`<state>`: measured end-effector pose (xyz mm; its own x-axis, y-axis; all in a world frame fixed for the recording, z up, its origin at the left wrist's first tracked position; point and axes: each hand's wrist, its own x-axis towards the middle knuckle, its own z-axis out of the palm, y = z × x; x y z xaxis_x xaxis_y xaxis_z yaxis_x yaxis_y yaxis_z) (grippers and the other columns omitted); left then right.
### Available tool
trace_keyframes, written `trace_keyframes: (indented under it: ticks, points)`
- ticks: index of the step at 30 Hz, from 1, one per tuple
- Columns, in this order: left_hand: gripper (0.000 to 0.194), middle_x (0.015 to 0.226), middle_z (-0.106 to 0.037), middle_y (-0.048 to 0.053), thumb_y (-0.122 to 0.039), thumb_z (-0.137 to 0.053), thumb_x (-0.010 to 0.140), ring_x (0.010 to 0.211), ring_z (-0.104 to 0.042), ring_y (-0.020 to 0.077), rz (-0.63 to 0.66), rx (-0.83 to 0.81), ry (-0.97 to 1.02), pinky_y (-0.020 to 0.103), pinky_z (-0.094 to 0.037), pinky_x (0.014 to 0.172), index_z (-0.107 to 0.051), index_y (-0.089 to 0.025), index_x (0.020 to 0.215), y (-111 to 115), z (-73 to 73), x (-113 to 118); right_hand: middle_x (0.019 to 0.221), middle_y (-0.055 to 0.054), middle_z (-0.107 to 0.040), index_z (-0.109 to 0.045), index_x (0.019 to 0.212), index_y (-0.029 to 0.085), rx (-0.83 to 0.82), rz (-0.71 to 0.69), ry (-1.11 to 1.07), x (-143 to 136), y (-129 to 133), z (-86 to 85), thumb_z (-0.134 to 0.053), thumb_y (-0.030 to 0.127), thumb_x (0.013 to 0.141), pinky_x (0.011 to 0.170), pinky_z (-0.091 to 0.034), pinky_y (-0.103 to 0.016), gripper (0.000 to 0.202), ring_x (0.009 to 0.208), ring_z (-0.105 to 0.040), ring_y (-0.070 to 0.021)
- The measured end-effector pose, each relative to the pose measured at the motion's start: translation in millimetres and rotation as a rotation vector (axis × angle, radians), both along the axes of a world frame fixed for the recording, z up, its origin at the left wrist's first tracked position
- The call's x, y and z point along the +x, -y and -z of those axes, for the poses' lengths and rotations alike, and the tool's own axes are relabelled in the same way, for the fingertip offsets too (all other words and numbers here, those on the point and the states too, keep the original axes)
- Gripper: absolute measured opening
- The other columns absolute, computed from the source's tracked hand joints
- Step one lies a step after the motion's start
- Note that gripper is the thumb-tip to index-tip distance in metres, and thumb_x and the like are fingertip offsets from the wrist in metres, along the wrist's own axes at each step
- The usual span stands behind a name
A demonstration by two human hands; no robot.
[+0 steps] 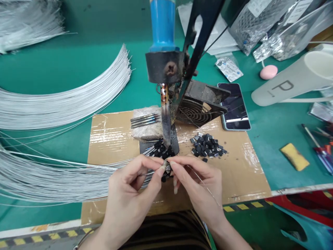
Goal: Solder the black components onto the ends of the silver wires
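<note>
My left hand (135,187) and my right hand (200,184) meet fingertip to fingertip below the soldering iron (165,121). Between them is a small grey, metallic-looking piece (168,167), partly covered by the fingers. Both hands are closed in a pinch on it. A thin solder wire (205,185) runs from my right fingers down across that wrist. White wires (85,173) pass behind my left hand, with black connectors (160,150) at their ends beneath the iron's tip. The iron has a blue handle and hangs tip down in a black holder.
Loose black connectors (208,145) lie piled on the cardboard (239,166) at right. Behind them stand a black fan (199,109) and a phone (235,107). Another wire bundle (78,100) curves across the left. A white cup (288,80) and yellow sponge (295,157) lie further right.
</note>
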<state>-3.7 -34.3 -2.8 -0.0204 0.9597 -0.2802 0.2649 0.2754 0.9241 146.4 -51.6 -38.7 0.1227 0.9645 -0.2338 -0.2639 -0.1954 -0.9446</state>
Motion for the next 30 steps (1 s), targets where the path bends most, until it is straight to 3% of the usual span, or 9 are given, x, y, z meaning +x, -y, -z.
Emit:
trace_keyframes:
  ticks: [5, 10, 14, 16, 18, 21, 26, 30]
  points:
    - [0.011, 0.093, -0.081, 0.001, -0.018, -0.073, 0.092, 0.076, -0.073, 0.0129, 0.087, 0.027, 0.032, 0.018, -0.053, 0.062, -0.075, -0.022, 0.082, -2.8, 6.4, -4.8, 0.080, 0.002, -0.069, -0.085, 0.106, 0.034, 0.059, -0.012, 0.127, 2.0, 4.0, 2.8, -0.073, 0.028, 0.100, 0.055, -0.051, -0.024, 0.014, 0.059, -0.060, -0.0094]
    - [0.010, 0.094, -0.081, 0.001, -0.018, -0.074, 0.092, 0.076, -0.072, 0.0120, 0.060, 0.017, 0.101, 0.017, -0.055, 0.066, -0.074, -0.022, 0.082, -5.8, 9.2, -3.6, 0.087, 0.001, -0.056, -0.072, 0.132, 0.033, 0.120, -0.042, 0.250, 7.9, 11.1, 3.7, -0.036, 0.034, 0.115, 0.064, -0.048, -0.029, 0.040, 0.066, -0.055, -0.0114]
    - [0.010, 0.093, -0.081, 0.002, -0.019, -0.074, 0.092, 0.076, -0.072, 0.0122, 0.042, 0.027, 0.057, 0.017, -0.053, 0.063, -0.075, -0.021, 0.083, -10.1, 8.5, -3.6, 0.082, 0.003, -0.064, -0.055, 0.141, 0.031, 0.118, -0.019, 0.331, 10.4, 11.9, 0.8, -0.037, 0.028, 0.113, 0.062, -0.045, -0.030, 0.033, 0.062, -0.053, -0.0139]
    - [0.009, 0.093, -0.080, 0.002, -0.019, -0.074, 0.092, 0.074, -0.070, 0.0118, 0.034, 0.032, 0.054, 0.017, -0.053, 0.063, -0.075, -0.021, 0.083, -12.3, 8.3, -4.2, 0.077, 0.004, -0.064, -0.054, 0.133, 0.029, 0.127, 0.025, 0.371, 11.4, 11.2, -0.4, -0.040, 0.026, 0.111, 0.059, -0.041, -0.029, 0.027, 0.060, -0.052, -0.0148]
    - [0.008, 0.092, -0.080, 0.002, -0.020, -0.075, 0.090, 0.072, -0.070, 0.0120, 0.026, 0.032, 0.047, 0.018, -0.052, 0.062, -0.075, -0.020, 0.083, -14.2, 7.9, -4.4, 0.074, 0.005, -0.056, -0.056, 0.112, 0.027, 0.100, 0.048, 0.389, 13.6, 10.7, -0.3, -0.043, 0.026, 0.109, 0.055, -0.036, -0.029, 0.014, 0.058, -0.046, -0.0146]
    - [0.009, 0.092, -0.080, 0.004, -0.021, -0.076, 0.089, 0.073, -0.070, 0.0132, 0.026, 0.025, 0.024, 0.019, -0.052, 0.061, -0.074, -0.020, 0.081, -16.8, 6.9, -3.8, 0.073, 0.004, -0.043, -0.047, 0.084, 0.025, 0.083, 0.036, 0.412, 20.2, 11.0, 2.7, -0.041, 0.025, 0.109, 0.057, -0.033, -0.031, 0.026, 0.061, -0.039, -0.0149]
    - [0.010, 0.089, -0.080, 0.004, -0.021, -0.075, 0.088, 0.070, -0.070, 0.0124, 0.017, 0.018, 0.012, 0.018, -0.052, 0.061, -0.073, -0.019, 0.078, -20.8, 7.1, -3.3, 0.078, 0.003, -0.040, -0.045, 0.079, 0.024, 0.081, 0.067, 0.335, 32.9, 12.0, 6.5, -0.043, 0.026, 0.111, 0.058, -0.032, -0.031, 0.032, 0.064, -0.037, -0.0149]
    - [0.010, 0.091, -0.081, 0.004, -0.022, -0.076, 0.088, 0.073, -0.072, 0.0127, 0.033, 0.040, -0.004, 0.017, -0.054, 0.064, -0.073, -0.019, 0.078, -22.5, 12.3, -9.6, 0.086, 0.001, -0.055, -0.052, 0.080, 0.023, 0.099, 0.131, 0.339, 48.3, 10.0, 5.4, -0.053, 0.029, 0.109, 0.054, -0.039, -0.029, 0.030, 0.060, -0.048, -0.0113]
